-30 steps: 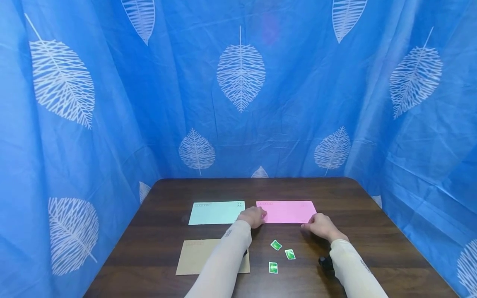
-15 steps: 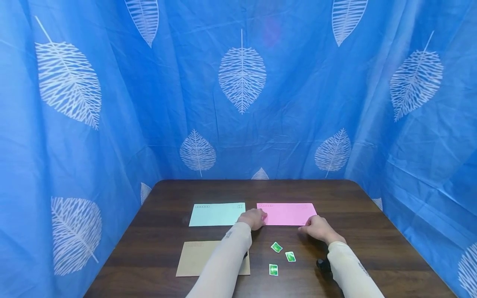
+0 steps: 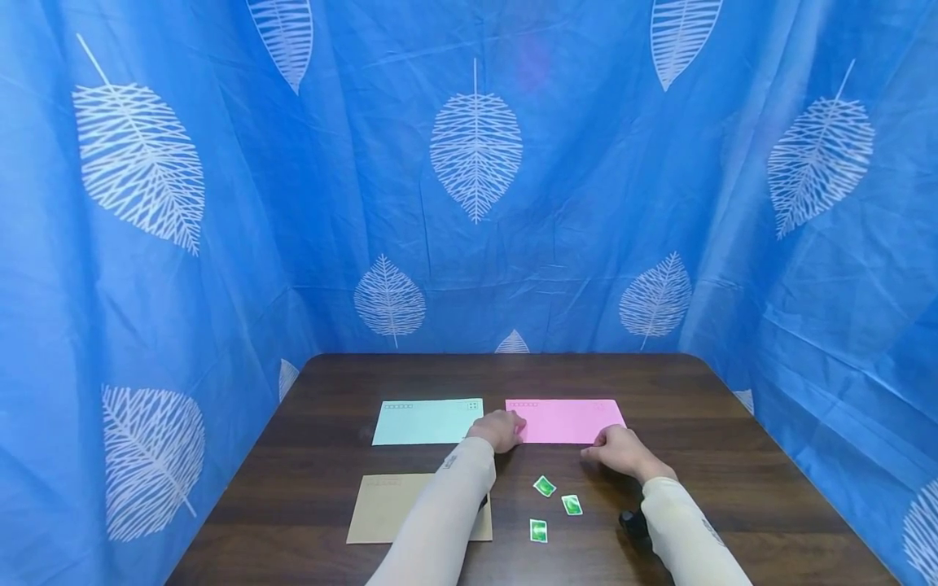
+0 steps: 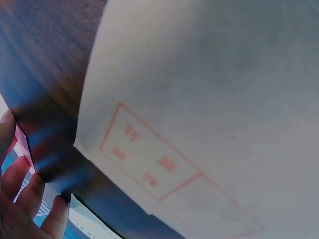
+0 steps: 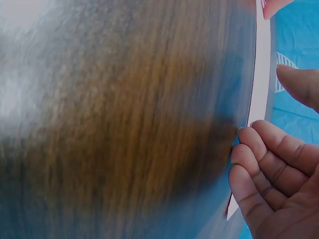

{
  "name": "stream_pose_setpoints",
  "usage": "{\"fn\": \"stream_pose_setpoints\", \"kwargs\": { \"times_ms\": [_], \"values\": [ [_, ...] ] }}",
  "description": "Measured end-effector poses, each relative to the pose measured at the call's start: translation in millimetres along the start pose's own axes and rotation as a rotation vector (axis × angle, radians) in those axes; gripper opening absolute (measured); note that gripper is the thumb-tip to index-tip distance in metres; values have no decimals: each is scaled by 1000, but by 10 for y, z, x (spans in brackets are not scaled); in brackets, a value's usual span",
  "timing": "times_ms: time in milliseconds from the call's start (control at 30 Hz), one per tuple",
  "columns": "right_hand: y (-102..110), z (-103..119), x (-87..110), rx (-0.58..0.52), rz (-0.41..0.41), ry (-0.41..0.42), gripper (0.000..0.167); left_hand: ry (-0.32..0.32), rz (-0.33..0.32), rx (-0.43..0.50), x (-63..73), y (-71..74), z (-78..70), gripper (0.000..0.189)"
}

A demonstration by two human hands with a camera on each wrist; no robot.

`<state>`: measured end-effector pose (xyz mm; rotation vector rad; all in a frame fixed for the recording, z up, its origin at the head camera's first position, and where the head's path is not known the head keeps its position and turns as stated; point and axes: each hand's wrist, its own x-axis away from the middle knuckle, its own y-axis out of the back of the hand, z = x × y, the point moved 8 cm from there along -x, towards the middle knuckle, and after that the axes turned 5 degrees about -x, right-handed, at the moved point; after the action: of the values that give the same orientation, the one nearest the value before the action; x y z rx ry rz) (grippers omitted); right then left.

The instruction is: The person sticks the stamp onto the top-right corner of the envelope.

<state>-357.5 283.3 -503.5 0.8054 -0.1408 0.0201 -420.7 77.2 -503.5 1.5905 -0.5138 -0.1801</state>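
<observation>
A pink envelope (image 3: 564, 421) lies flat toward the back of the table. My left hand (image 3: 497, 430) rests at its left end, fingertips touching the paper; the left wrist view shows the fingers (image 4: 31, 196) loosely bent and spread. Near the envelope's lower right corner is my right hand (image 3: 621, 452), palm down. In the right wrist view its thumb (image 5: 299, 84) stands apart from the bent fingers (image 5: 249, 184), and nothing is pinched between them. Three green stamps, one of them the lowest stamp (image 3: 538, 531), lie in front of the pink envelope.
A mint green envelope (image 3: 425, 422) lies left of the pink one. Closer to the front is a brown envelope (image 3: 384, 509), partly under the left forearm in view. Blue curtains (image 3: 469, 268) with white leaves surround the dark wooden table (image 3: 293, 456).
My right hand has slid slightly left along the front edge of the pink envelope, uncovering its right corner. The left hand stays in place. The head view has tilted a little.
</observation>
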Motion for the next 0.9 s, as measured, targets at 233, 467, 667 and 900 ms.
{"fn": "stream_pose_setpoints", "kwargs": {
  "times_ms": [233, 467, 667, 900],
  "values": [
    [-39, 44, -4, -13, -7, 23, 21, -6, -3, -1, -18, -1, 5, 27],
    [-80, 93, 18, -26, 9, 34, 20, -10, 0, 12, 24, 1, 9, 32],
    [-111, 162, 28, -19, 16, 40, 20, -24, -1, 1, 19, 14, 20, 34],
    [-169, 221, 44, -3, 37, 46, 20, -4, -7, 42, -1, 5, 61, 38]
  ]
}}
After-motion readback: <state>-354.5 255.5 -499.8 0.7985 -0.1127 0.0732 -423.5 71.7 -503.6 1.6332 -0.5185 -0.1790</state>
